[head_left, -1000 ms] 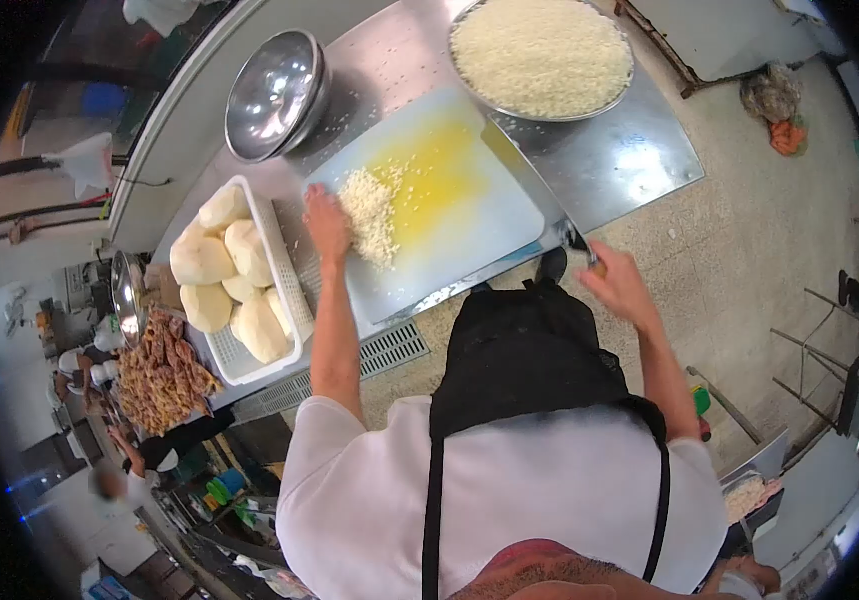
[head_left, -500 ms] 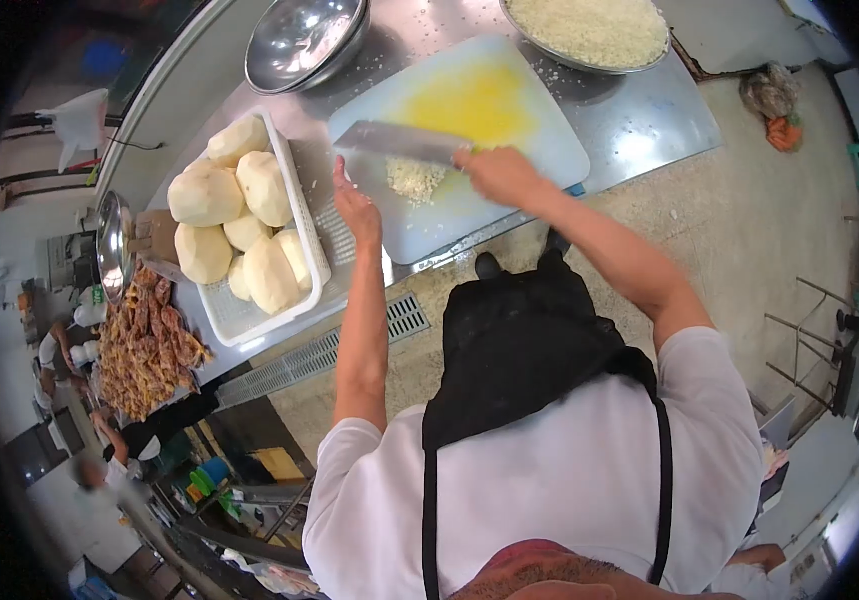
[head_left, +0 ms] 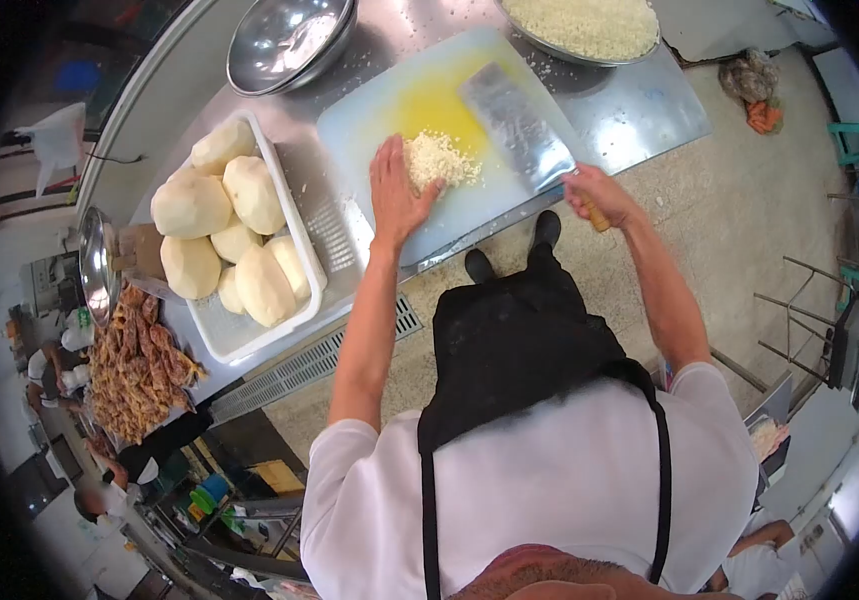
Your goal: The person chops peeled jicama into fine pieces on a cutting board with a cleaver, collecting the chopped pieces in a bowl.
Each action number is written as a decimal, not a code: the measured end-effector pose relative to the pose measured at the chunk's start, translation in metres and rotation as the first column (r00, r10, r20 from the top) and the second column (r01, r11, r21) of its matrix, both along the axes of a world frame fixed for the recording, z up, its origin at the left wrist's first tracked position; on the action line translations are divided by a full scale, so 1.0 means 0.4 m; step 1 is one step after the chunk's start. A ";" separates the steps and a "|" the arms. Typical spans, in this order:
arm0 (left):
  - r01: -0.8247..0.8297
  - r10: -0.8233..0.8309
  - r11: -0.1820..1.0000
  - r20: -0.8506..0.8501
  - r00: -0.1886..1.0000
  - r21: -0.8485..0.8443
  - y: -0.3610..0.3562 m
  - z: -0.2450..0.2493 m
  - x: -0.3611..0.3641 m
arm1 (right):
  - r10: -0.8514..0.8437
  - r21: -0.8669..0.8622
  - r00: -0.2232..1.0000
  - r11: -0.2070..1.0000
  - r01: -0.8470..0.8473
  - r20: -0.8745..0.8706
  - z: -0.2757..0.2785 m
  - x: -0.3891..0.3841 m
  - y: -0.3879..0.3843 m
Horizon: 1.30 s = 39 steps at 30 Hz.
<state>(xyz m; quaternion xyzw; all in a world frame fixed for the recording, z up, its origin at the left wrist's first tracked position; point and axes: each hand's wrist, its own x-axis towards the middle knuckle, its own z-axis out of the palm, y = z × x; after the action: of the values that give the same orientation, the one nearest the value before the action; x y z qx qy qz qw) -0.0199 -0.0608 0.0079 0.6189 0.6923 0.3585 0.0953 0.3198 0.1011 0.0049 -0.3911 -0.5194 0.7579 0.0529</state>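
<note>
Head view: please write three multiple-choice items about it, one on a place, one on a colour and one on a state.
1. Where does the left hand rest?
A) on the chopped pile on the cutting board
B) in a sink
C) on a stove

2. What colour is the basket with the peeled potatoes?
A) red
B) white
C) black

3. How is the cleaver?
A) lying unheld
B) hanging on a hook
C) gripped by the right hand

Answers:
1 A, its palm touches the pile.
2 B, its lattice walls are white.
3 C, the hand closes round its handle.
</note>
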 end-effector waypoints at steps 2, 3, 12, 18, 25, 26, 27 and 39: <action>-0.295 0.287 0.956 -0.237 0.928 0.002 -0.012 0.000 0.077 | 0.017 0.023 1.000 1.000 -0.018 0.003 -0.043 -0.065 -0.085; -0.293 0.283 0.956 -0.238 0.929 -0.010 -0.005 -0.001 0.111 | 0.028 0.034 0.999 0.999 -0.027 -0.020 -0.060 -0.122 -0.141; -0.555 0.528 0.822 0.198 0.826 0.128 0.102 -0.008 0.157 | 0.038 -0.105 0.955 0.992 -0.072 -0.296 0.083 -0.243 -0.250; -0.344 0.324 0.915 0.125 0.938 0.210 0.301 0.197 0.258 | -0.095 -0.068 0.916 0.995 0.074 -0.390 0.223 -0.149 -0.150; -0.014 0.017 0.929 -0.006 1.000 0.370 0.776 0.294 0.350 | -0.371 -0.045 0.775 0.912 0.407 -0.512 0.289 -0.080 0.145; 0.010 -0.002 0.928 -0.022 1.000 0.372 0.838 0.287 0.358 | -0.406 -0.090 0.767 0.903 0.419 -0.496 0.293 -0.058 0.173; 0.025 -0.015 0.926 -0.029 0.999 0.377 0.891 0.278 0.361 | -0.413 -0.088 0.759 0.898 0.430 -0.504 0.291 -0.032 0.181; 0.305 -0.257 0.948 -0.335 0.906 0.097 1.235 0.215 0.309 | -0.281 -0.210 0.905 0.952 0.222 -0.319 0.215 0.352 -0.009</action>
<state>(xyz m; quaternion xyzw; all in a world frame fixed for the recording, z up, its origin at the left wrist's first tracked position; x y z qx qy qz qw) 0.1036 0.4331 0.0940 0.7672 0.5737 0.2865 -0.0127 0.4604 0.0974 0.0908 -0.3191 -0.3811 0.8426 0.2073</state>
